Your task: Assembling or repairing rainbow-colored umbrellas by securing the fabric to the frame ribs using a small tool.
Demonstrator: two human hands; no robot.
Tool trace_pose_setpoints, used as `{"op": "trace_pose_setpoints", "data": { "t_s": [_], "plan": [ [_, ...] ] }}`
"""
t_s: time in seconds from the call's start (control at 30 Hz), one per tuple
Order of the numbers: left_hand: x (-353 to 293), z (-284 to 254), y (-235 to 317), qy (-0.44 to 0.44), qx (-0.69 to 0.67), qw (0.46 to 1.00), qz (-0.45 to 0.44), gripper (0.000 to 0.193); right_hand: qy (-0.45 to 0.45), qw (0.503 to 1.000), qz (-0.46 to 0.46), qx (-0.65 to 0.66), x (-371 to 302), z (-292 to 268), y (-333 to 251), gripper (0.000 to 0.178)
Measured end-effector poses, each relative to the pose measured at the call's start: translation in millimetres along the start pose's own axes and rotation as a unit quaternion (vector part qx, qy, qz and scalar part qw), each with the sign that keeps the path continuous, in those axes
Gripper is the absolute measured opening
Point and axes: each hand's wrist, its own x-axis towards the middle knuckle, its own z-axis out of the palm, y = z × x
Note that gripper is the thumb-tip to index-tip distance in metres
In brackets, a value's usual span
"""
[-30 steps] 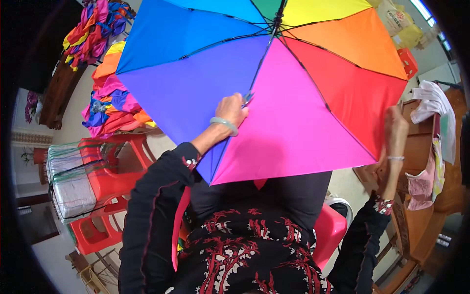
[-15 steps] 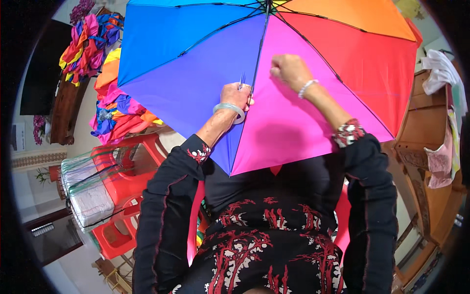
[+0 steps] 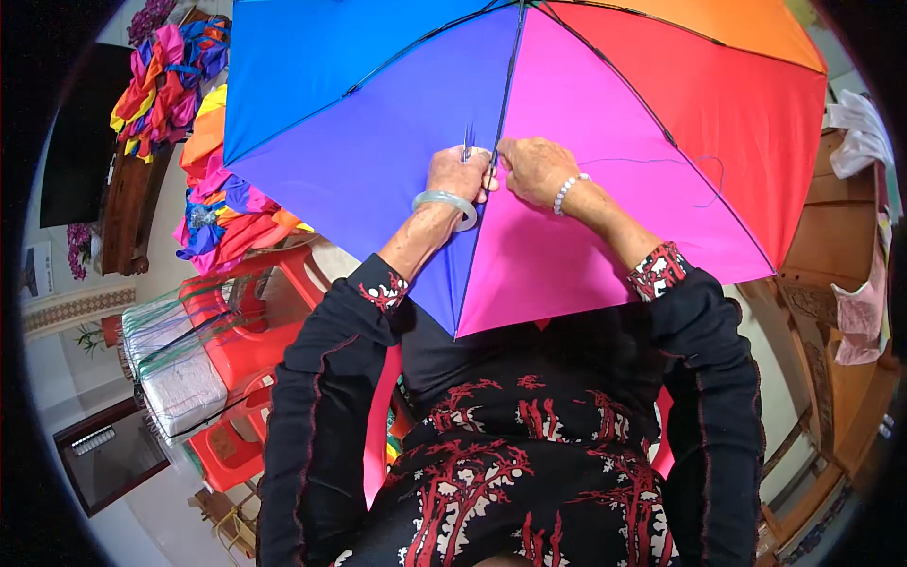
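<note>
The right hand (image 3: 540,170) had come in across the canopy: a second earlier it was out by the red panel's edge, then over the pink panel, and now it sat just beside the left hand (image 3: 459,176) at the black rib (image 3: 511,76) between the violet and pink panels. Its fingers were closed in a pinch; whether they held a needle could not be told. A thin dark thread (image 3: 628,160), now plain to see, ran from behind that hand over the pink cloth and curled onto the red.

The left hand had stayed at the same rib, its fingers curled tight around small pointed snips (image 3: 469,142), blades upward, and seemingly pinching the rib or cloth as well.

The open rainbow umbrella (image 3: 567,94) lay inside-up over the person's lap, one corner toward the body; its hub had slipped to the top edge of the view. A heap of multicoloured cloth (image 3: 227,227) lay to the left.

Judging by this, a stitch had likely been drawn out long and the hands were back together for another pass or a knot at the rib, with the snips kept ready.
</note>
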Motion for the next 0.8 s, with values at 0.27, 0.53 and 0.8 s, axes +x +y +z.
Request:
{"op": "trace_pose_setpoints", "data": {
  "t_s": [0.27, 0.53, 0.8],
  "plan": [
    [2, 4, -1, 0.009, -0.101, 0.993, -0.057, 0.015, 0.04, 0.995, 0.006, 0.086, 1, 11, 12, 0.011],
    [4, 3, -4, -0.001, -0.152, 0.986, -0.064, 0.014, 0.102, 0.986, 0.002, 0.135, 0, 19, 12, 0.014],
    [3, 5, -2, -0.006, -0.136, 0.989, -0.06, 0.015, 0.098, 0.983, 0.01, 0.155, 0, 18, 8, 0.015]
  ]
}}
